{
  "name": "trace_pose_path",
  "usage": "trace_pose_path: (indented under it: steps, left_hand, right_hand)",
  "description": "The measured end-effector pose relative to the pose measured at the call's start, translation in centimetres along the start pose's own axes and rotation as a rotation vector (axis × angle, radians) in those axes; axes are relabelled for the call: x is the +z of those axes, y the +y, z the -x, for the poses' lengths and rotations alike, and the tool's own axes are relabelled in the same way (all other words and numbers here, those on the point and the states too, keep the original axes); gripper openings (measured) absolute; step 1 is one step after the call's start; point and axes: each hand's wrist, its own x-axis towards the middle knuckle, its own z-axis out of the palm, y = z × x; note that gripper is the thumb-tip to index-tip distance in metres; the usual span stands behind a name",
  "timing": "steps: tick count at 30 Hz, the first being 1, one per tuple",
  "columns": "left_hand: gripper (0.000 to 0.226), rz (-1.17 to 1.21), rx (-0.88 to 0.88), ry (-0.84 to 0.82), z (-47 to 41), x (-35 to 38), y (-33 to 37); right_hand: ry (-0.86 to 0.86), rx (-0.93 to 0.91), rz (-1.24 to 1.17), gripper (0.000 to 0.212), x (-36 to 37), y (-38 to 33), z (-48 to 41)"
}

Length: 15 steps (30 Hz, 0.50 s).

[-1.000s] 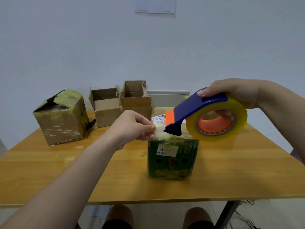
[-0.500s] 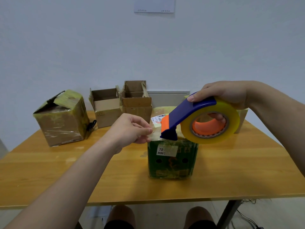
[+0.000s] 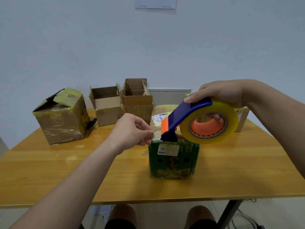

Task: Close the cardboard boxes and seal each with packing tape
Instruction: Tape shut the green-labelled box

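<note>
While our left hand point(image 3: 132, 129) pinches thumb to forefinger at the near top edge of the green box point(image 3: 173, 161), apparently on the tape end point(image 3: 156, 135) (film too clear to confirm), our right hand point(image 3: 221, 93) grips the tape dispenser point(image 3: 194, 113): thumb on the blue arm, fingers curled through the orange core. Cutter nose sits just over the box top, beside the left fingertips. Box stands mid-bench point(image 3: 49, 171), flaps down. We judge this as the start of a strip. Next move: anchor the end on the near face, then draw the dispenser back along the top seam under tension. Two open boxes point(image 3: 107, 106) at the back are unsealed; the wrapped box point(image 3: 61, 123) far left has a torn top.
</note>
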Motion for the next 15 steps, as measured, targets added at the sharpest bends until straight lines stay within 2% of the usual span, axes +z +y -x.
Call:
trace_pose_path:
  steps: [7, 10, 12, 15]
  left_hand:
    - [0.006, -0.086, 0.000, -0.032, -0.5, 0.1, -0.2]
    - [0.026, -0.078, -0.045, -0.077, -1.1, -0.1, -0.3]
    - [0.040, -0.022, -0.140, -0.149, -1.2, -0.7, -0.8]
    - [0.035, 0.141, -0.263, -0.313, -1.2, -1.1, -1.7]
  right_hand:
    - [0.002, 0.048, 0.024, 0.050, 0.0, -0.2, -0.9]
    - [0.001, 0.070, 0.020, 0.050, -0.1, 0.1, -1.1]
    - [-0.001, 0.075, 0.009, 0.049, 0.0, 0.2, -1.0]
    - [0.008, 0.074, -0.009, 0.052, -0.2, 0.4, -1.1]
